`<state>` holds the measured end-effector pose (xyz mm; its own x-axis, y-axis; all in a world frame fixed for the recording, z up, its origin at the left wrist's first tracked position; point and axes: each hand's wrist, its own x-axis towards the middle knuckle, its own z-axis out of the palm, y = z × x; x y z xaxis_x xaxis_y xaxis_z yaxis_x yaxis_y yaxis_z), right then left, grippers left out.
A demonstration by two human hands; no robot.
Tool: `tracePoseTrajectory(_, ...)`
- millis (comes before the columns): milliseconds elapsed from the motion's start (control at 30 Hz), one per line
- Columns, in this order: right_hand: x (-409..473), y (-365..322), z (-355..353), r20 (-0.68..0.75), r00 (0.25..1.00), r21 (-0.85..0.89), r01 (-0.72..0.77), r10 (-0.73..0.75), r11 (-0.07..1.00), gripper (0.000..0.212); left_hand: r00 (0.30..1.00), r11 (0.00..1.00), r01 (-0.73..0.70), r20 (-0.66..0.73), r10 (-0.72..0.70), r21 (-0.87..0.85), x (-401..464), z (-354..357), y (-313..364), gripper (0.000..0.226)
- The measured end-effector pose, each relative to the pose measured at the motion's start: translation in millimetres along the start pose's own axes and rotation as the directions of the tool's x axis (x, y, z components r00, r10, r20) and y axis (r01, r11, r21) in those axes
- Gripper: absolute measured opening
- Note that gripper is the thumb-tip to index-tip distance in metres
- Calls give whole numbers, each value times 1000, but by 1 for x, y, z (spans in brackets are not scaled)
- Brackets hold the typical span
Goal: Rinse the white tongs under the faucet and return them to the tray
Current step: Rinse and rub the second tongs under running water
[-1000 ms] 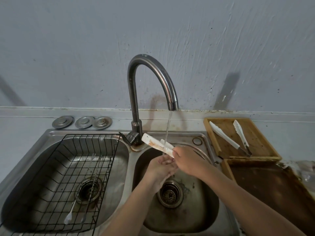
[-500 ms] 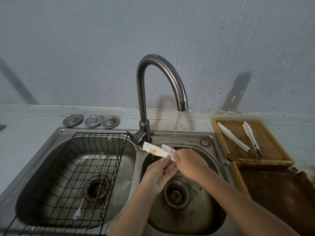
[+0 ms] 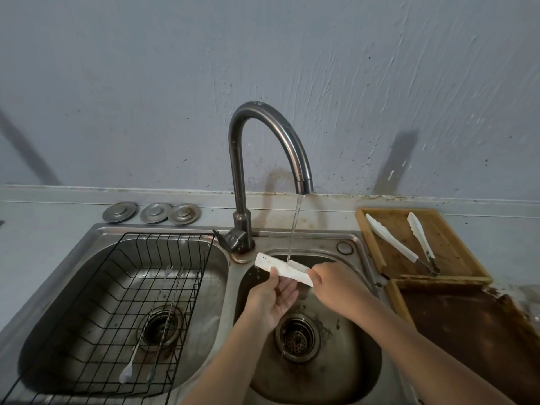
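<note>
White tongs (image 3: 282, 268) are held level over the right sink basin (image 3: 362, 372), under a thin stream of water from the curved metal faucet (image 3: 271, 135). My right hand (image 3: 336, 285) grips their right end. My left hand (image 3: 273, 299) is below them, palm up, with its thumb pressed on the near arm. At the back right stands a wooden tray (image 3: 455, 244) with a second pair of white tongs (image 3: 391, 238) lying in it.
A black wire rack (image 3: 122, 314) sits in the left basin with long utensils in it. Three metal drain covers (image 3: 152, 212) lie behind that basin. A dark stained wooden tray (image 3: 479, 331) lies in front of the tongs tray.
The tongs dropped slightly and now lie flatter under the stream. My left thumb has slid along the near arm. The camera shifted, so everything sits a little right.
</note>
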<state>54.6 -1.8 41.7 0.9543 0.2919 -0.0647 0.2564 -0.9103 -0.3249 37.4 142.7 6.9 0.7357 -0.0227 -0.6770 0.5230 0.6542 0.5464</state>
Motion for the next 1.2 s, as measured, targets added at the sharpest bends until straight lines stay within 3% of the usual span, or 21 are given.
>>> tracePoseTrajectory(133, -5, 3, -9, 55, 998, 24, -8, 7, 1000, 42, 998, 997, 28, 51, -31, 70, -4, 0, -6, 24)
tracePoseTrajectory(333, -19, 19, -23, 91, 996, 113, -16, 6, 993, 42, 999, 999, 4, -53, -6, -42, 6, -18, 10, 29)
tracePoseTrajectory(400, -21, 20, -24, 87, 996, 78, -13, 6, 997, 42, 999, 998, 32, 8, -33, 60, 2, -14, 6, 24)
tracePoseTrajectory(500, -22, 19, -22, 85, 996, 25, 25, -27, 999, 41, 997, 978, 48, 55, -60, 204, -1, -3, -3, 33)
tracePoseTrajectory(700, -30, 32, -24, 126, 991, 141, 28, -46, 990, 42, 994, 994, 59, -95, -50, 94, 5, -19, 15, 32)
tracePoseTrajectory(900, -31, 23, -19, 120, 989, 132, 67, -83, 989, 40, 994, 951, 50, 76, -77, 305, -9, 4, -6, 19)
tracePoseTrajectory(1067, -34, 31, -23, 62, 998, 69, 22, -26, 997, 41, 996, 987, 38, 72, -50, 156, -6, -11, 14, 11)
tracePoseTrajectory(1200, -35, 30, -20, 15, 999, 26, 36, -36, 999, 39, 999, 995, -25, 36, 22, 93, -4, -2, 15, 22)
